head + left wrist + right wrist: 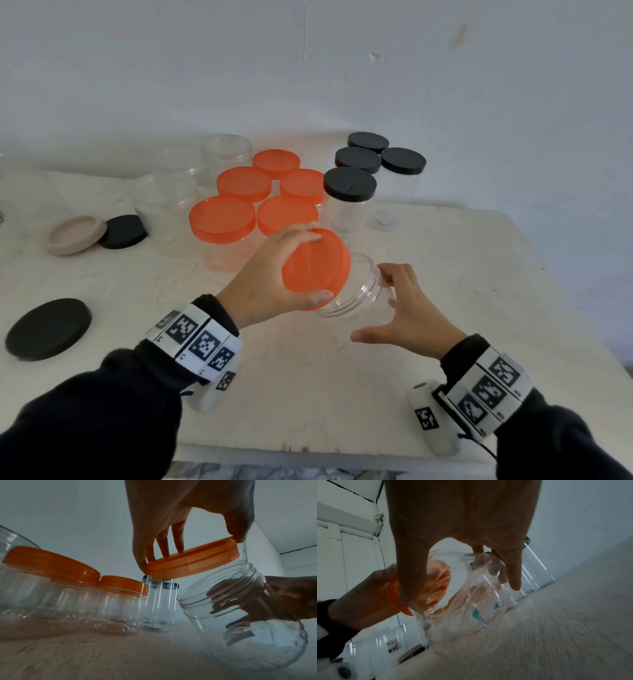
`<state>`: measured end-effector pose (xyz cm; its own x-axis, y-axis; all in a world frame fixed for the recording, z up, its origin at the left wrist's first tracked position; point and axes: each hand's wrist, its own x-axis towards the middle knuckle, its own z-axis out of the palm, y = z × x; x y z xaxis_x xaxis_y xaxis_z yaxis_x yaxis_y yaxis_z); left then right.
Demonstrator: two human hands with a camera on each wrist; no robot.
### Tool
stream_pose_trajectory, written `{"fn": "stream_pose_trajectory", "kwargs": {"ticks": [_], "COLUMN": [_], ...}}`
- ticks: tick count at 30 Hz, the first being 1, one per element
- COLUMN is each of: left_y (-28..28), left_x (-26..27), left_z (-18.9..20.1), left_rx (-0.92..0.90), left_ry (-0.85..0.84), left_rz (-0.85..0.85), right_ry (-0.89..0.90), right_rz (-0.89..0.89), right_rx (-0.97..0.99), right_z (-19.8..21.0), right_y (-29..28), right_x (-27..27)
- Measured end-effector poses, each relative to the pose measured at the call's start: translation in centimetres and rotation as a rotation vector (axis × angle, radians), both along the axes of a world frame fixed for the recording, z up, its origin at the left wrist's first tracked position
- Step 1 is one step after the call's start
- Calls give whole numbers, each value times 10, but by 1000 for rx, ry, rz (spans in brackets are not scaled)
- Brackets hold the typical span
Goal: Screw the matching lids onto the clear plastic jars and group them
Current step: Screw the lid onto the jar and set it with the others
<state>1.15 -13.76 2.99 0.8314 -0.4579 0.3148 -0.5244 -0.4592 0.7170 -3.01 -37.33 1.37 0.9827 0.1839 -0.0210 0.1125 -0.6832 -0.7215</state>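
Note:
My left hand [313, 263] grips an orange lid [318, 274] by its rim and holds it tilted over the table. Just right of it, my right hand [373, 305] holds a clear open jar [359, 294], thumb on the near side and fingers round the far side. The jar leans with its threaded mouth toward the lid. In the left wrist view the lid [193, 563] hangs just above and left of the jar's mouth [217, 588], apart from it. The right wrist view shows the jar [462, 608] under my palm, with the lid's edge [395, 595] behind it.
Several orange-lidded jars [222, 216] stand grouped behind my hands, and several black-lidded jars [349, 185] at the back right. Open clear jars [164, 198] stand at the back left. A beige lid [77, 234] and two black lids [123, 231] [48, 329] lie at the left. A wall is close behind.

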Motion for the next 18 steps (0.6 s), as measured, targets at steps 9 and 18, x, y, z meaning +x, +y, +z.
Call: {"fn": "stream_pose_trajectory", "kwargs": {"ticks": [9, 18], "left_y": [-34, -58], "left_x": [-2, -6], "left_z": [5, 5], "left_rx": [123, 416], "left_ry": [-55, -199], "left_rz": [-210, -373], "right_ry": [175, 165], "right_rz": [41, -1], "right_rx": [163, 204], "right_z": [-9, -8], "right_y": [-15, -8], "right_x": [-12, -16]}}
